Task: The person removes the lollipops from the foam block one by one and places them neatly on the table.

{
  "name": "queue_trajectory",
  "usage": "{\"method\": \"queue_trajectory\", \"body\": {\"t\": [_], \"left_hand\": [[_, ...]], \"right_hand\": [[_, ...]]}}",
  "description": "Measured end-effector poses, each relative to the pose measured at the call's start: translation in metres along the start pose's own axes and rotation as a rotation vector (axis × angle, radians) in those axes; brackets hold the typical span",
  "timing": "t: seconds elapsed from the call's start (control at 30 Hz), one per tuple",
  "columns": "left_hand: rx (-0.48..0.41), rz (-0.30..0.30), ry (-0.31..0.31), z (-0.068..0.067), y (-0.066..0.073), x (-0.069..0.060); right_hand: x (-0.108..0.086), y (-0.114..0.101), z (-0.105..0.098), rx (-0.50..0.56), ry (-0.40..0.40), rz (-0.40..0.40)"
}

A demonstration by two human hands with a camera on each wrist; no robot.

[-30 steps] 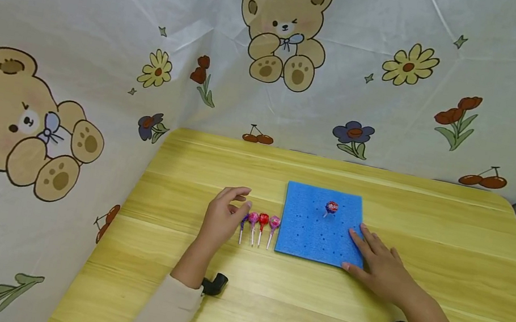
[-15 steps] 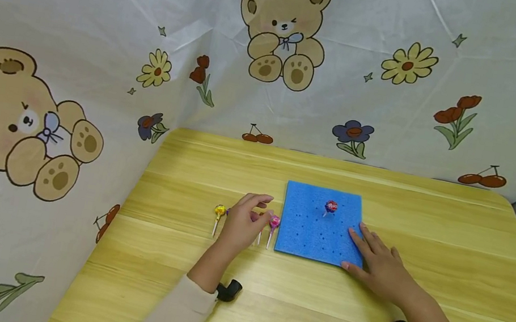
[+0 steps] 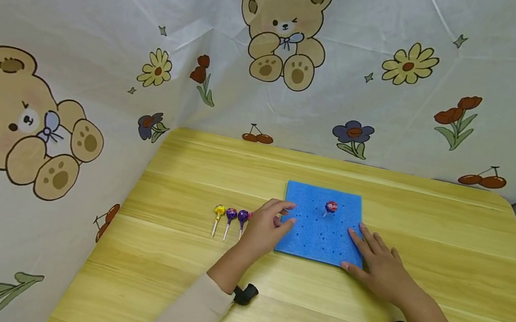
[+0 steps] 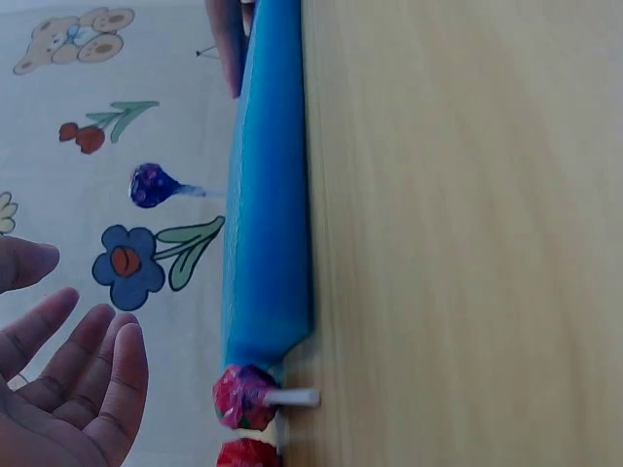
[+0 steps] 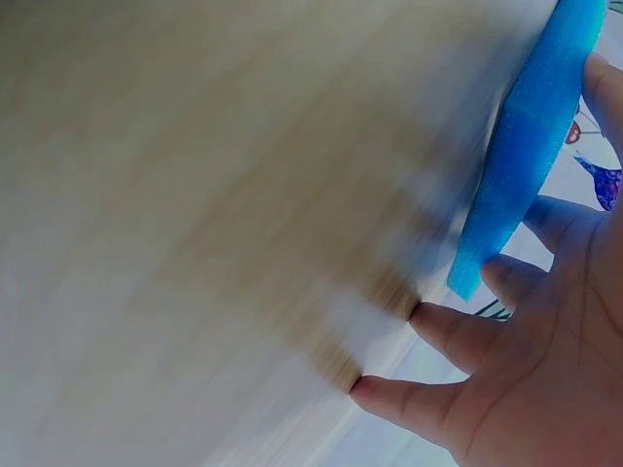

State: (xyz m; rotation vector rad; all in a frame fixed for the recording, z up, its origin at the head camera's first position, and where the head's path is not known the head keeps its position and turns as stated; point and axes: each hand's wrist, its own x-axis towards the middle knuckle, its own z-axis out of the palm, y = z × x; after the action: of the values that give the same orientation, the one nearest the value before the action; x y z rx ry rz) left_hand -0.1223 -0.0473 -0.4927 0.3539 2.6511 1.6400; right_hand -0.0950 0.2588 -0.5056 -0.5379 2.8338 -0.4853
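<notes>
A blue foam board (image 3: 313, 243) dotted with small holes lies on the table. One wrapped lollipop (image 3: 331, 207) stands in it by its stick, slightly tilted. My left hand (image 3: 267, 229) hovers over the board's left edge, fingers loosely bent and nothing between them, as the left wrist view confirms. Left of the board lies a row of lollipops: a yellow one (image 3: 220, 210), two purple ones (image 3: 231, 214), then a pink one (image 4: 243, 397) and a red one (image 4: 248, 454), largely hidden by that hand in the head view. My right hand (image 3: 382, 263) rests spread on the board's right edge, some fingertips on the table.
The wooden table (image 3: 313, 320) extends around the board on all sides. A white cloth (image 3: 331, 99) printed with bears and flowers hangs behind it and along the left. Both wrists carry a black camera mount (image 3: 246, 295).
My left hand has moved right along the lollipop row to the board's edge, uncovering the yellow and purple lollipops. The right hand, the board and the standing lollipop have stayed put.
</notes>
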Motion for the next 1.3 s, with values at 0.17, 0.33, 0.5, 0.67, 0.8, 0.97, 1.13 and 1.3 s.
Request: {"method": "queue_trajectory", "body": {"t": [0.17,0.33,0.5,0.67,0.8,0.97,1.13,1.3], "left_hand": [[-0.002,0.001,-0.011,0.01,0.001,0.003],[-0.024,-0.008,-0.026,0.019,0.002,0.007],[-0.074,-0.023,-0.026,0.026,0.002,0.012],[-0.084,-0.047,-0.024,0.034,0.001,0.016],[-0.1,-0.06,-0.035,0.038,0.003,0.019],[-0.111,-0.07,-0.041,0.043,0.007,0.023],[-0.117,-0.052,-0.038,0.049,0.009,0.031],[-0.108,-0.054,-0.03,0.058,0.009,0.038]], "right_hand": [[0.0,0.0,0.001,0.003,0.0,0.002],[0.0,0.002,0.003,-0.007,0.009,-0.001],[0.001,0.003,0.005,-0.019,0.012,0.0],[0.001,0.003,0.004,-0.016,0.009,0.005],[0.001,0.002,0.004,-0.016,0.009,0.008],[0.001,0.003,0.004,-0.021,0.012,0.005],[0.001,0.003,0.004,-0.018,0.012,0.002],[0.0,0.003,0.003,-0.013,0.007,0.005]]}}
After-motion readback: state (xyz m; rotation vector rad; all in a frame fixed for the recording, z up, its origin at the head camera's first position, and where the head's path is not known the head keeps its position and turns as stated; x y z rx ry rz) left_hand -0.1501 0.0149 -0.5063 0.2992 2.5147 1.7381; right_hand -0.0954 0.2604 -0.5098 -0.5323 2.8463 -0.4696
